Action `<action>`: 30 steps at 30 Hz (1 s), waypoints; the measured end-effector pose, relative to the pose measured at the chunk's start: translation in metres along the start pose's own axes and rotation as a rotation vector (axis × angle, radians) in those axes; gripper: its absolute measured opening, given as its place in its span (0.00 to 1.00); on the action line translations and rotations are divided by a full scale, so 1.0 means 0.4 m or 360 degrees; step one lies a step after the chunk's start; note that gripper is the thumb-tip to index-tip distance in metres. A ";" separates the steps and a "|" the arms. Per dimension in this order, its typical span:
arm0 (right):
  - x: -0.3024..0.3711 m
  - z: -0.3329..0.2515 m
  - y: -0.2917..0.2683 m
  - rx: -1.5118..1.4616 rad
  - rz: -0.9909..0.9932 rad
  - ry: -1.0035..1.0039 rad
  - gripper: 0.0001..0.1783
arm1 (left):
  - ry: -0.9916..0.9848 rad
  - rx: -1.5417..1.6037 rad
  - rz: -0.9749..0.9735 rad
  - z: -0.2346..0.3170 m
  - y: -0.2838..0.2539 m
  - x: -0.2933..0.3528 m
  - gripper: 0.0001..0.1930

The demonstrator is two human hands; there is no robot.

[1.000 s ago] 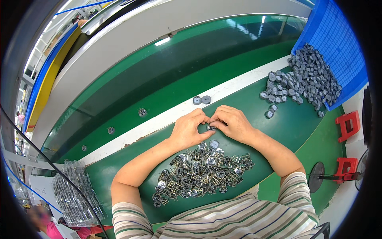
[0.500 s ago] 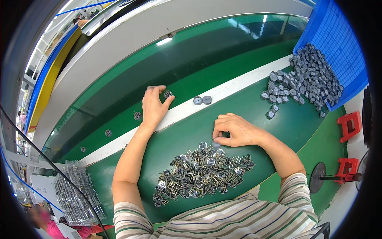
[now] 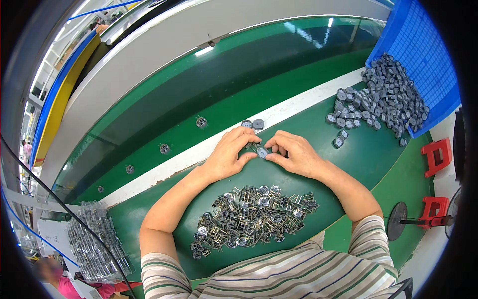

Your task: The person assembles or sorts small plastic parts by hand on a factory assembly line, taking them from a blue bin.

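In front of me my two hands meet over the near side of the white strip. My left hand (image 3: 233, 152) is closed in a pinch on a small dark part with metal pins (image 3: 253, 145), mostly hidden by the fingers. My right hand (image 3: 294, 155) pinches a round grey plastic cap (image 3: 262, 153), which touches or nearly touches that part. Below the hands lies a heap of small pinned electronic parts (image 3: 254, 217) on the green table. Two grey caps (image 3: 258, 124) rest on the white strip just beyond my fingers.
A large pile of grey caps (image 3: 393, 94) spills from a tipped blue basket (image 3: 423, 50) at the right. Beyond the white strip (image 3: 308, 102), several assembled pieces (image 3: 201, 122) sit spaced along a green belt. Clear plastic trays (image 3: 94, 244) are stacked at left; red stools (image 3: 436, 158) stand at right.
My left hand has come back from the belt, leaving a piece there, and now meets my right hand, which has risen from the heap. The pieces on the belt have shifted left.
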State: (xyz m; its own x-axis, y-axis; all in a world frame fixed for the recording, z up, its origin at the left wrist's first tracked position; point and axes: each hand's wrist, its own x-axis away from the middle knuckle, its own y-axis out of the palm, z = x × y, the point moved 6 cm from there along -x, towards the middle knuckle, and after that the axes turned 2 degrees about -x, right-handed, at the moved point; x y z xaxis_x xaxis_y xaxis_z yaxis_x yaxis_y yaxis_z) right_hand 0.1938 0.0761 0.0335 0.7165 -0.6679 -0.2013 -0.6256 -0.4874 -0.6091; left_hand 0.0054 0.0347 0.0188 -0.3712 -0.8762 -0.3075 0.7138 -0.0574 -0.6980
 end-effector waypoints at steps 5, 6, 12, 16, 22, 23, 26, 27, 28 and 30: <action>0.009 0.009 0.022 0.0236 -0.0095 -0.0215 0.10 | 0.0037 0.0084 0.0031 -0.011 0.004 -0.007 0.13; 0.006 0.000 0.024 0.0240 -0.0095 -0.0234 0.10 | -0.0003 0.0144 0.0073 -0.009 0.000 -0.008 0.11; 0.004 -0.037 0.036 0.0150 -0.0008 -0.0458 0.09 | -0.0051 0.0113 0.0094 0.003 0.008 -0.004 0.09; 0.009 -0.032 0.038 0.0124 -0.0111 -0.0415 0.08 | -0.0076 0.0079 0.0125 -0.002 0.009 -0.003 0.09; 0.004 -0.025 0.045 0.0070 -0.0195 -0.0392 0.07 | -0.0015 -0.0025 0.0201 0.007 0.007 -0.005 0.07; 0.004 -0.025 0.043 0.0070 -0.0193 -0.0392 0.07 | -0.0039 -0.0012 0.0170 0.007 0.010 -0.005 0.07; 0.005 -0.034 0.042 0.0077 -0.0247 -0.0363 0.07 | -0.0011 -0.0099 0.0241 -0.007 0.002 -0.005 0.06; 0.011 -0.039 0.044 0.0040 -0.0291 -0.0380 0.07 | 0.0048 -0.0193 0.0332 -0.004 -0.007 -0.009 0.06; 0.016 -0.042 0.047 0.0003 -0.0335 -0.0397 0.07 | 0.0050 -0.0193 0.0332 -0.006 -0.009 -0.008 0.06; 0.013 -0.041 0.058 0.0006 -0.0261 -0.0492 0.07 | -0.0188 0.0022 0.0212 -0.027 -0.007 -0.006 0.10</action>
State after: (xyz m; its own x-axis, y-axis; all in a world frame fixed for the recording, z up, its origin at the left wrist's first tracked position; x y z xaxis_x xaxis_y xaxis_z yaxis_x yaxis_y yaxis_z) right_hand 0.1777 0.0521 0.0309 0.8674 -0.3787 -0.3227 -0.4935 -0.5717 -0.6555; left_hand -0.0022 0.0422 0.0145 -0.2009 -0.9265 -0.3183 0.7606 0.0572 -0.6467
